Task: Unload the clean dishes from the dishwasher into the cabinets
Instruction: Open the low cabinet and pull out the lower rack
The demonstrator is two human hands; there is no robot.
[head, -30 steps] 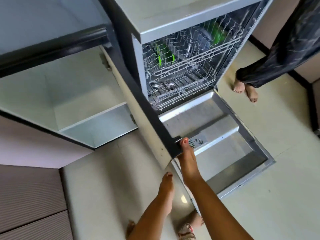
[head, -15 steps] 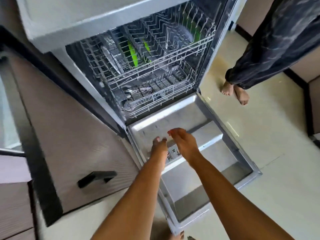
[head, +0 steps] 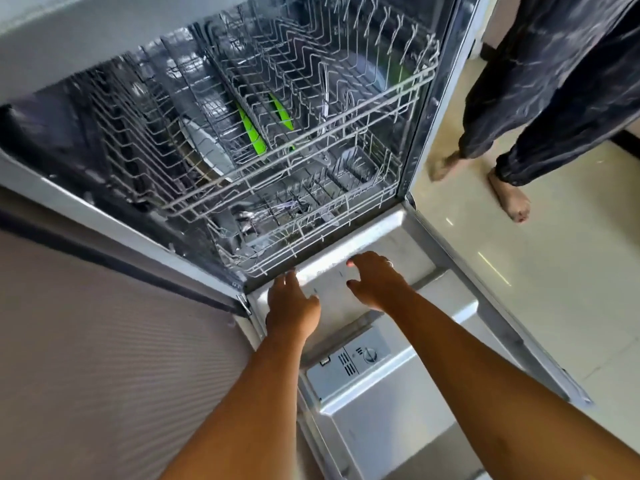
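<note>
The dishwasher stands open with its steel door (head: 460, 344) folded down flat. Inside, the upper wire rack (head: 311, 98) holds green-edged plates (head: 251, 128) and a pale plate (head: 207, 152). The lower wire rack (head: 304, 230) carries cutlery (head: 263, 216) near its front. My left hand (head: 292, 306) and my right hand (head: 375, 284) reach over the door, both empty with relaxed fingers. Their fingertips are just short of the lower rack's front rim.
A detergent dispenser (head: 349, 362) sits in the door under my forearms. A closed ribbed cabinet front (head: 104, 358) is at the left. A second person's bare feet (head: 509, 195) and dark trousers stand on the pale floor to the right of the dishwasher.
The cabinet door at the left has been let go and is shut. Both hands have moved forward over the dishwasher door toward the lower rack, and the view has come closer.
</note>
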